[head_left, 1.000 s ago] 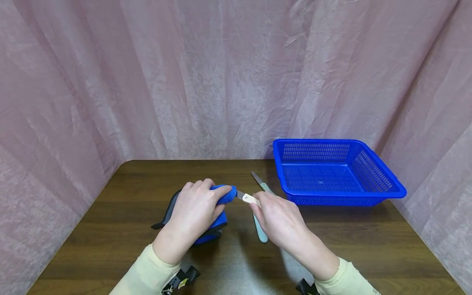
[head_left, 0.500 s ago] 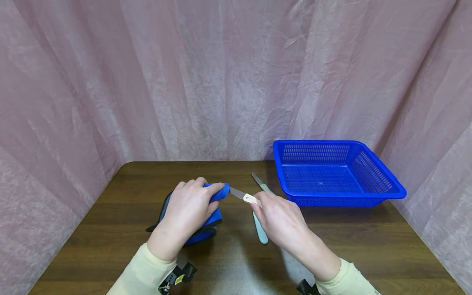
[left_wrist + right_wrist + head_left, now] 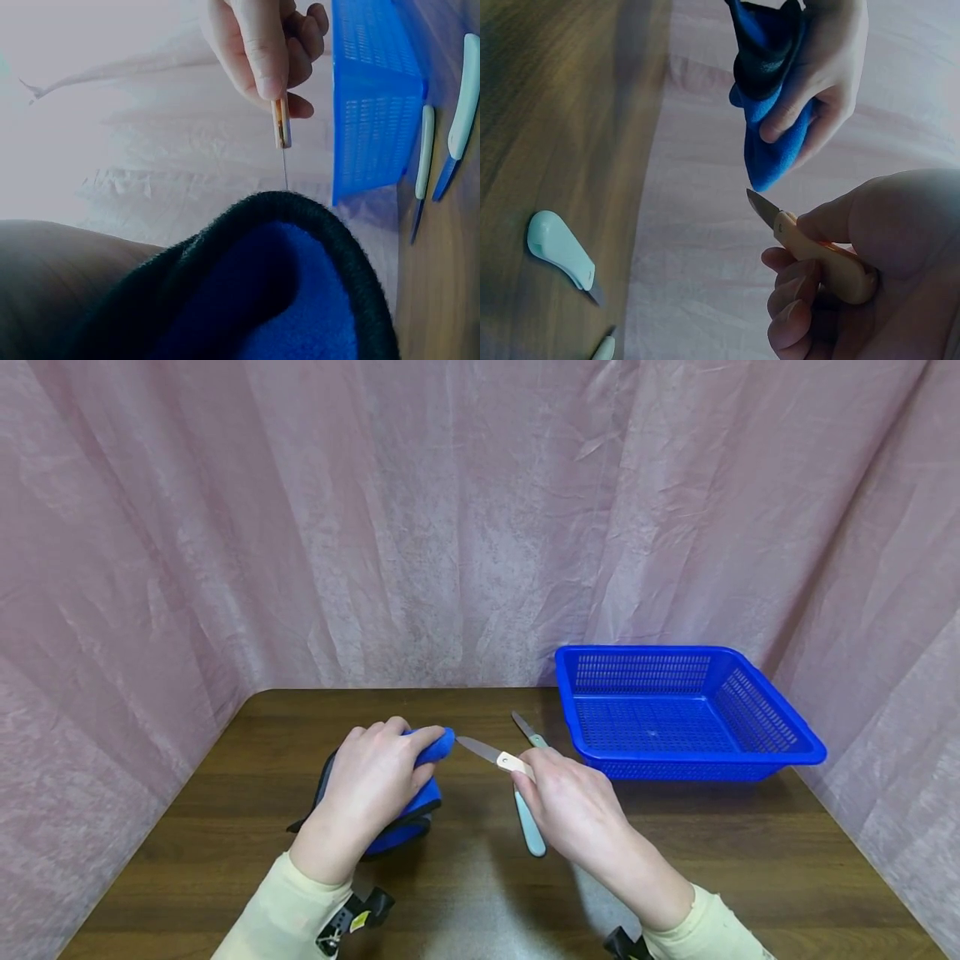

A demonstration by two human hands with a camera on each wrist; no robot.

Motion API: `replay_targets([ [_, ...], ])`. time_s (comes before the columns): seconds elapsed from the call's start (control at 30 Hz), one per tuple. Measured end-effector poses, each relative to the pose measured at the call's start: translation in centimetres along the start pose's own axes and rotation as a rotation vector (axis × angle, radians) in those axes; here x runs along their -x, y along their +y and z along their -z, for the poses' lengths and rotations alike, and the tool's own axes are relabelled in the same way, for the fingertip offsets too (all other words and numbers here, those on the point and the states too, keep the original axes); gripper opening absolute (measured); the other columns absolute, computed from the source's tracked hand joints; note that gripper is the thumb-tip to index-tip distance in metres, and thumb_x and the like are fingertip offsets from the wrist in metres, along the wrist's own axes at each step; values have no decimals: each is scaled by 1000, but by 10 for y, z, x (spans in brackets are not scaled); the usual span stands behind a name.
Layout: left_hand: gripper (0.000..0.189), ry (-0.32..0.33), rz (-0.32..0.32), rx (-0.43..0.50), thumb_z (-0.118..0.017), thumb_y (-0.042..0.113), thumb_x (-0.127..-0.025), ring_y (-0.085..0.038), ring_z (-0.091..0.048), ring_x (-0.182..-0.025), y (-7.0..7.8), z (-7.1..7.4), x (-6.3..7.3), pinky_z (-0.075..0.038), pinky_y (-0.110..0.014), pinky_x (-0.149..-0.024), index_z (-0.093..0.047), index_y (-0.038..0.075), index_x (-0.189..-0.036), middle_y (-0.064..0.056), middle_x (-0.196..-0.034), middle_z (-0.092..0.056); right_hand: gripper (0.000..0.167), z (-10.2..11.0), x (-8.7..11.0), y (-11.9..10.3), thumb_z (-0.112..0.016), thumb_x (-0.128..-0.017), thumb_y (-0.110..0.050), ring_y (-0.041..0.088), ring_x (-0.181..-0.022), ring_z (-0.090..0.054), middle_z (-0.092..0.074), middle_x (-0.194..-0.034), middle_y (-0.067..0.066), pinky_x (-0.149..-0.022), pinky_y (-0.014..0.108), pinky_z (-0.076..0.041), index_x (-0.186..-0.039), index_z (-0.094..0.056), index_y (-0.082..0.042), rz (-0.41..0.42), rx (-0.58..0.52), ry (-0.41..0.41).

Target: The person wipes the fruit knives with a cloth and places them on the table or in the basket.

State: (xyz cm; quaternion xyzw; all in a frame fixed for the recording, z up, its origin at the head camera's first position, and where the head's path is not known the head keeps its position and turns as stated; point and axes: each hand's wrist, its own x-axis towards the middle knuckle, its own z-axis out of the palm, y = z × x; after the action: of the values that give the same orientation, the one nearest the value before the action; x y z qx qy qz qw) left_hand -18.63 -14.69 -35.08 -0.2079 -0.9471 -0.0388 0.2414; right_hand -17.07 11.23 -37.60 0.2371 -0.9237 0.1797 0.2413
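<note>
Left hand point(image 3: 372, 774): thumb and fingers pinch the folded, dark-trimmed blue cloth point(image 3: 427, 797), left of the table's point(image 3: 247, 827) middle.
Right hand point(image 3: 577, 793): fingers curl round the cream-handled knife point(image 3: 513, 764), over the table's middle.
Blade point(image 3: 477, 749): out, tip close to the cloth's end; cannot tell whether they touch.
Pale green knife point(image 3: 538, 741): on the table, blade toward the far edge.
Mint knife point(image 3: 531, 831): near it, handle toward the near edge.
Blue basket point(image 3: 690, 757): far right corner.
</note>
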Motion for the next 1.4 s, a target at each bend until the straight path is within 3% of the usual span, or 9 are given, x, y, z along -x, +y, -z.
replay_targets([
  [0.3,40,81,-124,5,-94,27,-89,-28,-71,-79,18,0,1,-57,-45,-69,-83,25,-128,-9,-97,-75,10,0,-1,-1,-79,-104,-23,14,-63,-61,-60,-80,-7,-52,36,-48,-103,-75,-14,-20,1,-29],
  [0.47,43,93,-164,11,-96,26,-86,-28,-70,-78,29,-1,2,-52,-40,-66,-82,26,-127,-9,-97,-73,10,0,0,-2,-80,-104,-23,13,-64,-61,-62,-81,-7,-53,36,-49,-105,-75,-14,-10,-2,-34],
  [0.67,42,97,-205,25,-96,26,-87,-30,-73,-81,35,-4,3,-56,-42,-70,-83,26,-127,-10,-100,-76,9,-1,1,-2,-80,-103,-21,12,-62,-59,-61,-80,-6,-50,34,-47,-105,-76,-13,20,5,-18],
  [1.2,42,71,-158,-14,-95,28,-87,-27,-70,-78,28,-5,3,-51,-38,-66,-82,27,-127,-9,-98,-74,9,0,2,-3,-80,-103,-21,11,-63,-58,-60,-79,-7,-51,34,-47,-104,-75,-14,25,-11,-17],
  [1.4,41,57,-131,-25,-94,28,-88,-28,-70,-79,23,-6,3,-54,-42,-68,-83,27,-127,-10,-99,-74,10,1,2,-3,-79,-105,-23,10,-61,-55,-58,-78,-8,-50,33,-46,-105,-75,-13,30,-10,-23],
])
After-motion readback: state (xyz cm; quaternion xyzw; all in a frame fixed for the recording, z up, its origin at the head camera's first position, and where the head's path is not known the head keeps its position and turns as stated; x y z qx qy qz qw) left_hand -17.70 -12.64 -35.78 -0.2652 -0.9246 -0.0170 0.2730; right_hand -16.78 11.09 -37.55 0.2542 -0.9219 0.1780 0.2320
